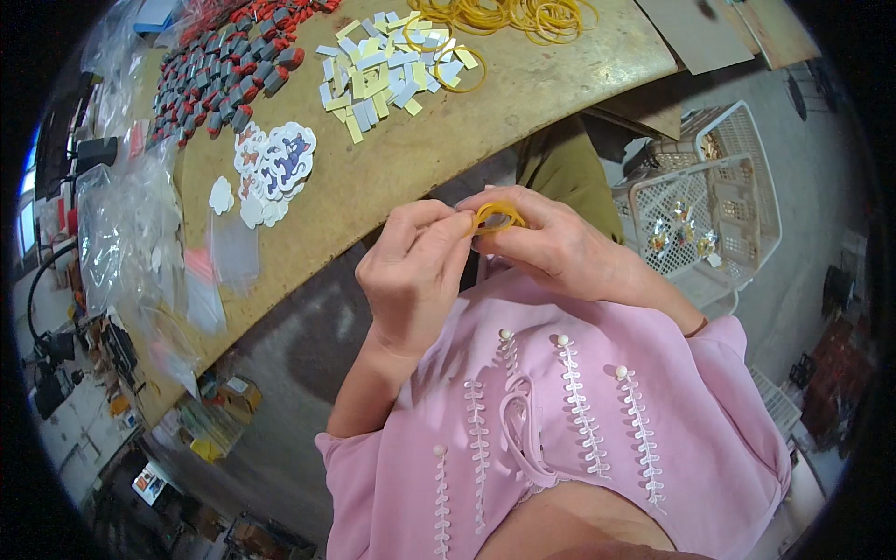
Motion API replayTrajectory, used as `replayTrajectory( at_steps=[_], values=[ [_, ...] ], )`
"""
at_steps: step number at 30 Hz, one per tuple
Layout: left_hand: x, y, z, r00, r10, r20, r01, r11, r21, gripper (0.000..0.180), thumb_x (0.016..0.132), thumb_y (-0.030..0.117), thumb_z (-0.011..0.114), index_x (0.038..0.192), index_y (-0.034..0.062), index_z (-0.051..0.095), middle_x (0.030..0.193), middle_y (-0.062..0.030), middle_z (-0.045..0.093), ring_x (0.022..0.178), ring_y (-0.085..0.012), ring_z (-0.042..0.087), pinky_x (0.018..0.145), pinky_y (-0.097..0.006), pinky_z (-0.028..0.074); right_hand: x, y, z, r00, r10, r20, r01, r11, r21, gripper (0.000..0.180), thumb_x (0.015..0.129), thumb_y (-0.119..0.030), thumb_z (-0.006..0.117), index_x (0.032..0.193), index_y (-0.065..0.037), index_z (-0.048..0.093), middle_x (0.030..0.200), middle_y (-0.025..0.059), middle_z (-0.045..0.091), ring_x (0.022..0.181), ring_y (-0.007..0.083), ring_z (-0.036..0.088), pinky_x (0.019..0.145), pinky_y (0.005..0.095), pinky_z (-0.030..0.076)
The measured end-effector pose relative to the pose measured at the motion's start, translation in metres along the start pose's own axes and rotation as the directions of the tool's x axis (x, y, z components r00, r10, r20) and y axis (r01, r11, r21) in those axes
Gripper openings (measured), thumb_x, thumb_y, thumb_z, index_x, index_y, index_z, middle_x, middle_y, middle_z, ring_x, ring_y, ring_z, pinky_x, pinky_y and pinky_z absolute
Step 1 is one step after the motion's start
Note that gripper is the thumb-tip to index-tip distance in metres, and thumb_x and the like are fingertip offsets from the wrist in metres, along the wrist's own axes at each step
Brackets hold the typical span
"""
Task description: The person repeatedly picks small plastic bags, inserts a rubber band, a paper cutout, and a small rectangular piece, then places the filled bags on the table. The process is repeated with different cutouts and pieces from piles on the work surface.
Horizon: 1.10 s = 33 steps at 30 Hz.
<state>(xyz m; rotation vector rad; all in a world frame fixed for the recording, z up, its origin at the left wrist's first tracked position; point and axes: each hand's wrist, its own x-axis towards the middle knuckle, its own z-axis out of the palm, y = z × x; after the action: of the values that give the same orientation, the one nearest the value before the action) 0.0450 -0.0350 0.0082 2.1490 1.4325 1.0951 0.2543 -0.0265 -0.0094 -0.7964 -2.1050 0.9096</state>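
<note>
My two hands meet in front of my body, just off the near edge of the table. Looped yellow rubber bands show between the thumb and fingers of my right hand, which is closed on them. My left hand is pinched closed at the left end of these loops, thumb against fingers. Whatever else lies between the touching fingertips is hidden. Beyond my hands, more yellow rubber bands lie in a heap at the far edge of the table.
On the table lie a pile of white and pale yellow rectangular pieces, many grey and red pieces, printed cutout cards and clear plastic bags. White plastic baskets stand on the floor at right, small packets inside.
</note>
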Motion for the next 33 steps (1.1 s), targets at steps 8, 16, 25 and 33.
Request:
replayTrajectory(
  at_steps=[8,16,25,33],
  values=[
    [0.0,0.0,-0.028,0.898,0.024,0.439,-0.067,0.994,0.081,0.018,0.088,0.012,0.075,0.106,0.0081,0.076,0.079,-0.0079,0.072,0.066,-0.0271,0.072,0.059,-0.039,0.055,-0.004,0.003,0.003,0.996,0.06,0.062,-0.062,0.998,0.03,0.032,0.078,0.006,0.072,0.109,0.0,0.068,0.131,0.0201,0.064,0.115,0.0372,0.068,0.095,0.0414,0.059],
    [0.012,0.0,-0.038,0.56,-0.102,0.822,-0.097,0.978,0.187,0.027,0.091,0.027,0.07,0.101,0.0027,0.07,0.078,-0.0154,0.073,0.07,-0.0365,0.073,0.061,-0.047,0.056,-0.005,-0.002,0.013,0.972,0.042,0.232,-0.083,0.982,0.169,0.035,0.079,0.005,0.073,0.112,-0.002,0.067,0.129,0.0177,0.062,0.116,0.0368,0.067,0.095,0.0413,0.059],
    [0.013,-0.001,-0.054,0.732,-0.268,0.626,0.373,0.927,-0.04,0.043,0.083,0.017,0.084,0.123,0.0106,0.069,0.069,-0.0081,0.07,0.06,-0.0264,0.071,0.058,-0.037,0.055,0.001,0.001,0.006,0.985,0.1,0.141,-0.115,0.988,0.107,0.032,0.079,0.008,0.073,0.108,0.003,0.062,0.131,0.0203,0.063,0.108,0.0375,0.07,0.089,0.0407,0.061],
    [-0.013,-0.016,-0.034,0.763,-0.057,0.643,-0.029,0.992,0.122,0.043,0.082,0.022,0.086,0.12,0.012,0.07,0.071,-0.0076,0.07,0.063,-0.027,0.071,0.057,-0.038,0.054,0.006,0.0,0.012,0.99,0.037,0.134,-0.059,0.985,0.164,0.021,0.088,0.01,0.07,0.105,0.0,0.065,0.135,0.0189,0.064,0.106,0.0337,0.072,0.087,0.039,0.062]
  ],
)
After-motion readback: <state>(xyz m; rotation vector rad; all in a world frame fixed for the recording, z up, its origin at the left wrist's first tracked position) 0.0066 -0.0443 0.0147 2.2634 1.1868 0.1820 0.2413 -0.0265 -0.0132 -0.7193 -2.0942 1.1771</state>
